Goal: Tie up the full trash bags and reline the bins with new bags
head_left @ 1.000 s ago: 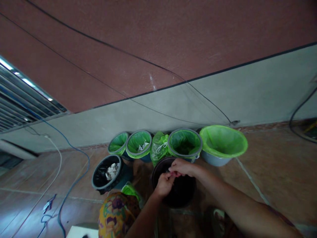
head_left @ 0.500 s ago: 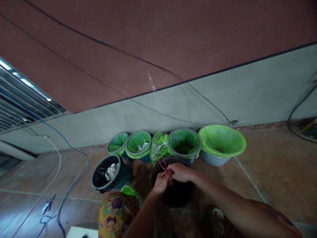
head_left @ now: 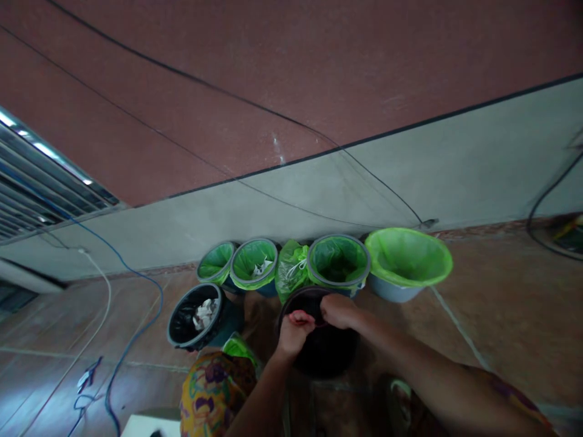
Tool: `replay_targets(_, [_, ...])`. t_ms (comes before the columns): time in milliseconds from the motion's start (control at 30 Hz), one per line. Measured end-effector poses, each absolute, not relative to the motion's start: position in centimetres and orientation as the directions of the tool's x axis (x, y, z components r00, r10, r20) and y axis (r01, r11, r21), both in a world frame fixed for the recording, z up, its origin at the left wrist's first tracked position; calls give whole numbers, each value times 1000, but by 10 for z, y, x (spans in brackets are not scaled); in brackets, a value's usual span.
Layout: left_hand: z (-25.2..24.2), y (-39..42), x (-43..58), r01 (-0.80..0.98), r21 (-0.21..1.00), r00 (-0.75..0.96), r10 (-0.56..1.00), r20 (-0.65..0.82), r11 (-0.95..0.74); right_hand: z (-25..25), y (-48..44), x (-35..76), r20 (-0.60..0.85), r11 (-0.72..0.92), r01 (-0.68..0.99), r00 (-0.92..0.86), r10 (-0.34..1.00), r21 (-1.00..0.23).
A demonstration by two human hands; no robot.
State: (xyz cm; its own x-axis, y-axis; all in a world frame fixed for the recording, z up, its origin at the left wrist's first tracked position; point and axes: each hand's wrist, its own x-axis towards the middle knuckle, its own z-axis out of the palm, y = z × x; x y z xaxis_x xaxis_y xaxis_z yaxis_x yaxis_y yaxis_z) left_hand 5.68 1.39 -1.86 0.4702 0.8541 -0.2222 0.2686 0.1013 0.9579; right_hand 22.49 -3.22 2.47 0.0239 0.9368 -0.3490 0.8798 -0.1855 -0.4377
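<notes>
My left hand (head_left: pixel 294 335) is closed on a loop of thin red string (head_left: pixel 300 316) above a dark round bin (head_left: pixel 328 359). A short stretch of the string runs across to my right hand (head_left: pixel 339 311), which is closed at its other end over the bin's far right side. The fingertips of my right hand are partly hidden. The inside of the dark bin is too dim to make out. Just behind it lies a tied green plastic bag (head_left: pixel 289 272) with white strings.
Along the wall stand green-lined bins (head_left: pixel 339 284), (head_left: pixel 254 282) and a wide green-lined tub (head_left: pixel 396 293). A black-lined bin (head_left: pixel 218 331) holding crumpled white paper stands at left. A blue cable (head_left: pixel 159 306) crosses the floor, and a green bag (head_left: pixel 239 347) lies by my knee.
My hands have moved slightly apart, the right one to the right. The red string, which stood up as a loop above the hands, is now drawn lower between them.
</notes>
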Motion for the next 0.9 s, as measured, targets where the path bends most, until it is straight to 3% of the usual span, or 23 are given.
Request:
replay_targets(167, [-18, 12, 56, 347, 932, 572, 811, -122, -105, 16, -26, 222, -166, -74, 799, -32, 986, -596])
replay_targets(300, [-19, 10, 55, 361, 906, 552, 833, -15, -223, 8, -22, 216, -128, 12, 721, -140, 982, -693])
replay_targets(567, [-33, 4, 55, 362, 898, 340, 932, 123, -251, -4, -19, 214, -331, -248, 519, -71, 941, -818])
replay_targets(733, [-31, 1, 57, 333, 923, 295, 951, 93, -194, -13, -19, 214, -332, -266, 424, -88, 939, -866])
replay_targets(900, [-23, 2, 55, 290, 950, 345, 939, 11, -118, -10, -23, 213, -443, -396, 326, -81, 893, -859])
